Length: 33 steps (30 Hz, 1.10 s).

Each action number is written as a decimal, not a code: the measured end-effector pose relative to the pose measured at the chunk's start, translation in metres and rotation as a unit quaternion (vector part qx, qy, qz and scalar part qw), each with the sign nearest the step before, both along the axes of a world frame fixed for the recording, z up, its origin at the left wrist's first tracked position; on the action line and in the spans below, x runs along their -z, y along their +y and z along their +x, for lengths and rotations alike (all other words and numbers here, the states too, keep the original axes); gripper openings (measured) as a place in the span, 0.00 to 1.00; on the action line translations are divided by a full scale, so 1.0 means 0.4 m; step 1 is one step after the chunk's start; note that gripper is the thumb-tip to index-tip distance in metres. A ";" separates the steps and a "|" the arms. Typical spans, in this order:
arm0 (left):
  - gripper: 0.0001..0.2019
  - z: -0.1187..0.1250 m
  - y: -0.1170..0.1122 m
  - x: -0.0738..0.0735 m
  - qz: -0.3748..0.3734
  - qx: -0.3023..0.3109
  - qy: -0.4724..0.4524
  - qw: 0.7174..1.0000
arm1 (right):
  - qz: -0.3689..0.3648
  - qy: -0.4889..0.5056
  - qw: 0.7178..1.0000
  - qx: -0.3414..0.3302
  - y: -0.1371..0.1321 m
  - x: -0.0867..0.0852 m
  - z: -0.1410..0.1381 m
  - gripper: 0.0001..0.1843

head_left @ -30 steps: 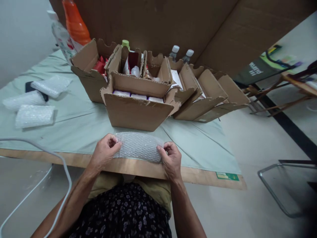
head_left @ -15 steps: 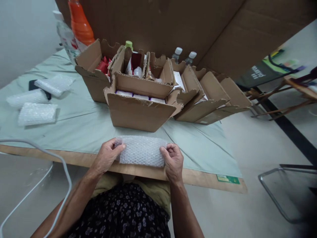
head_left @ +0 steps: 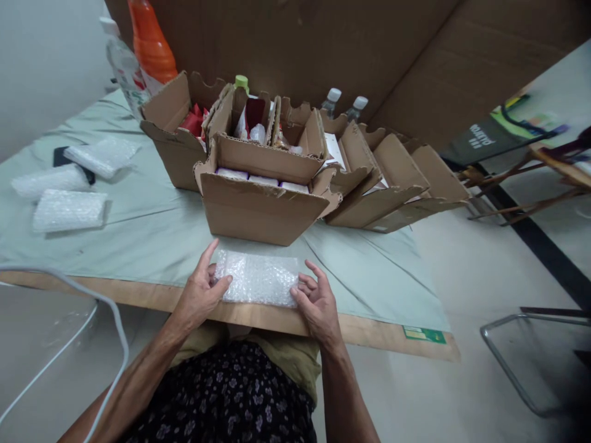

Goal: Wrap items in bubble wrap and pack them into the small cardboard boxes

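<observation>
A bubble-wrapped bundle (head_left: 258, 280) lies flat on the green cloth at the table's near edge, right in front of me. My left hand (head_left: 202, 290) rests at its left end, thumb on the wrap and forefinger stretched out. My right hand (head_left: 314, 301) is at its right end with fingers spread, the tips touching the wrap. Neither hand is closed round it. Just behind the bundle stands an open cardboard box (head_left: 258, 212) with white packs lined up inside.
More open cardboard boxes (head_left: 392, 178) stand in a row behind and to the right, with bottles (head_left: 150, 43) at the back. Three bubble-wrapped bundles (head_left: 69, 209) lie at the left. A white cable (head_left: 108, 307) hangs at the lower left. A metal frame (head_left: 517, 363) stands on the floor at the right.
The bundle, held up by both ends before, now lies flat on the cloth. Both hands have opened their fingers and rest at its ends.
</observation>
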<state>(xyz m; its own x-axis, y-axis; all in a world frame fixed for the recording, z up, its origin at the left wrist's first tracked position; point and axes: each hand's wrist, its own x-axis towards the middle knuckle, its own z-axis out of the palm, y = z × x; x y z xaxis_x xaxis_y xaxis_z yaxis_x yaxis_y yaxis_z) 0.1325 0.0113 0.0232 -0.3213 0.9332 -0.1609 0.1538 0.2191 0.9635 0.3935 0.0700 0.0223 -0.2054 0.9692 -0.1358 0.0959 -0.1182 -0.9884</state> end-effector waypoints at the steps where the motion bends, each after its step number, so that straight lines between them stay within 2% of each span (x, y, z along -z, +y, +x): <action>1: 0.42 0.000 -0.003 0.000 0.008 0.008 0.007 1.000 | 0.005 -0.008 1.000 -0.017 0.001 -0.003 0.005 0.33; 3: 0.36 -0.002 -0.007 0.001 0.011 0.031 0.022 0.999 | 0.033 -0.048 0.996 -0.062 0.003 -0.009 0.012 0.24; 5: 0.26 -0.001 -0.006 0.003 0.005 0.053 0.041 0.998 | 0.076 -0.112 0.985 -0.103 0.004 -0.016 0.013 0.16; 8: 0.15 0.003 -0.007 -0.004 0.023 0.053 0.080 0.995 | 0.148 -0.180 0.964 -0.128 -0.004 -0.040 0.007 0.11; 10: 0.12 0.005 -0.011 -0.025 0.081 0.038 0.114 0.989 | 0.212 -0.184 0.951 -0.129 -0.015 -0.072 0.004 0.10; 12: 0.09 0.002 -0.016 -0.064 0.175 0.023 0.165 0.970 | 0.299 -0.173 0.931 -0.118 -0.025 -0.120 0.002 0.11; 15: 0.09 -0.010 -0.003 -0.151 0.322 -0.006 0.270 0.907 | 0.432 -0.163 0.884 -0.080 -0.016 -0.216 -0.002 0.18; 18: 0.12 -0.031 0.057 -0.250 0.404 -0.070 0.357 0.839 | 0.524 -0.170 0.832 -0.067 0.046 -0.316 -0.022 0.21; 20: 0.11 -0.050 0.120 -0.308 0.433 -0.106 0.381 0.810 | 0.553 -0.177 0.811 -0.066 0.116 -0.376 -0.044 0.20; 22: 0.10 -0.071 0.188 -0.355 0.433 -0.109 0.376 0.812 | 0.547 -0.179 0.815 -0.072 0.199 -0.427 -0.067 0.16; 25: 0.13 -0.105 0.273 -0.404 0.349 -0.057 0.343 0.870 | 0.472 -0.190 0.853 -0.113 0.319 -0.481 -0.094 0.15; 28: 0.14 -0.136 0.331 -0.430 0.221 0.027 0.341 0.913 | 0.360 -0.236 0.878 -0.210 0.404 -0.505 -0.109 0.17; 30: 0.14 -0.151 0.364 -0.440 0.139 0.095 0.357 0.919 | 0.279 -0.281 0.873 -0.286 0.438 -0.508 -0.117 0.18; 33: 0.16 -0.162 0.417 -0.447 0.033 0.203 0.383 0.900 | 0.201 -0.354 0.844 -0.348 0.466 -0.508 -0.134 0.18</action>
<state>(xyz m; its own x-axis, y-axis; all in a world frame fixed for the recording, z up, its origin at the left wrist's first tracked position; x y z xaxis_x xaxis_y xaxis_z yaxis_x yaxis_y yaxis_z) 0.0676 0.1780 0.2022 0.0561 0.9982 0.0230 0.8335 -0.0595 0.5493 0.3399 0.2564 0.2254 -0.7502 0.6436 -0.1519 0.5872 0.5427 -0.6006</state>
